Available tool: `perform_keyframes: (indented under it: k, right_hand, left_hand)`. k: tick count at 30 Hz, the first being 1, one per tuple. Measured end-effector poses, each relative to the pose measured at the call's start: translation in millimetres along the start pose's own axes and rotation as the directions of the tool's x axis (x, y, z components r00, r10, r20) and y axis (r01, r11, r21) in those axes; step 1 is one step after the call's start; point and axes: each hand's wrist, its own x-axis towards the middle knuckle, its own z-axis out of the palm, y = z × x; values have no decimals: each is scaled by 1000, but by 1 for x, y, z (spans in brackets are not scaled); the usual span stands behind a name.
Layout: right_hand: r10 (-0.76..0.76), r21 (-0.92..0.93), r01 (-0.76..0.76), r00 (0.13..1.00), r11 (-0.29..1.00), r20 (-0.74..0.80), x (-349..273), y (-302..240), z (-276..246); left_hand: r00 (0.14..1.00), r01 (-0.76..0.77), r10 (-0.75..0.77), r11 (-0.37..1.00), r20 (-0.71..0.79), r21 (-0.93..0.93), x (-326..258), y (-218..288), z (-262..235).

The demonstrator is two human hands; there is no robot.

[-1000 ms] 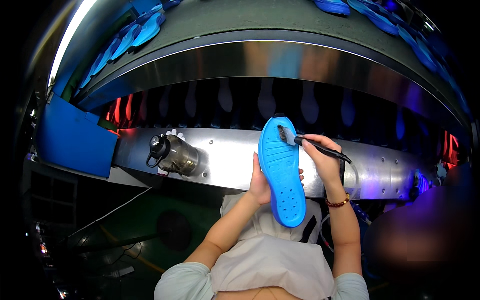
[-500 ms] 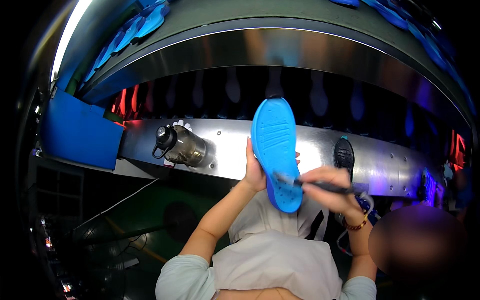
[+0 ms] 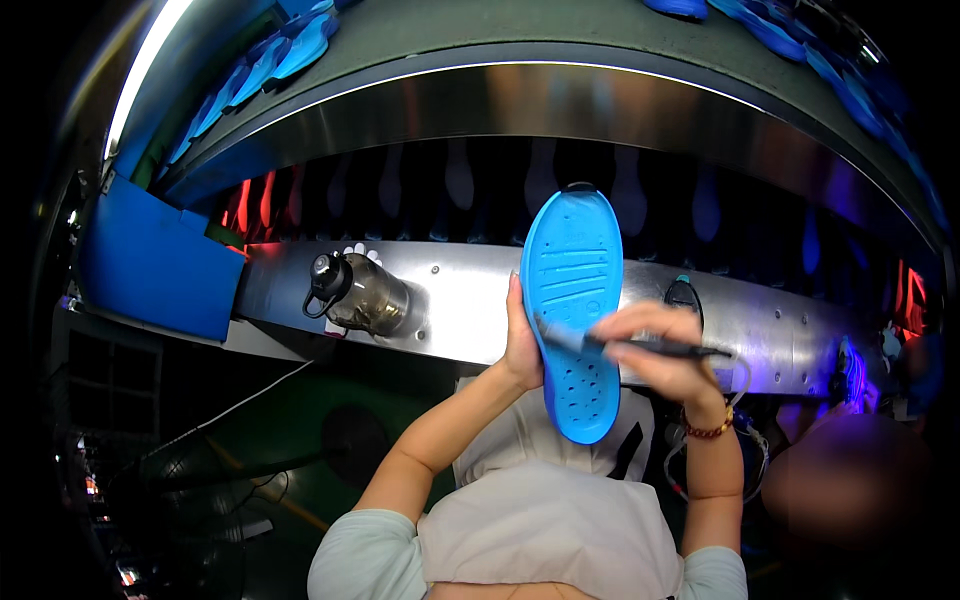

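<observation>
1. Blue foam or rubber is making up the insole (image 3: 573, 300), which is standing nearly upright in front of the person, toe end up and heel end down, its patterned face turned toward the camera.
2. Gripping it from its left edge is the left hand (image 3: 521, 345), its fingers curled round behind the insole and its thumb lying along the rim near the middle.
3. Coming in from the other side, the right hand (image 3: 655, 350) is pinching a thin dark tool (image 3: 650, 348) between thumb and fingers; the hand is blurred.
4. That tool is lying roughly level, and its tip is meeting the lower half of the insole, just above the rows of small holes.
5. Circling the right wrist is a beaded bracelet (image 3: 708, 431).
6. Behind the insole, a curved shiny metal shelf (image 3: 460, 300) is running from side to side.
7. Lying on its side on that shelf, well to the left of the hands, is a dark water bottle (image 3: 358, 293) with a loop handle.
8. At the far left, a blue panel (image 3: 150, 260) is leaning beside the shelf.
9. More blue insoles (image 3: 270, 55) are lying along the upper belt.
</observation>
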Motion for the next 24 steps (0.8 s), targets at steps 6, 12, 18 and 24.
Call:
perform_keyframes:
  k: [6,12,18,24]
  right_hand:
    - [-86,5,87,991,996,-98,-3,1,-7]
    - [-214,63,205,949,977,230,-10,-13,-2]
    - [-178,-139,193,977,971,113,-19,-17,4]
    - [-18,-10,17,991,1000,-133,-30,7,-7]
  left_hand:
    - [983,-131,120,988,136,80,3,4,2]
    - [953,-276,280,960,120,-49,6,21,-2]
    - [937,-317,335,936,105,-152,9,34,1]
    - [934,-333,348,930,78,-155,12,44,6]
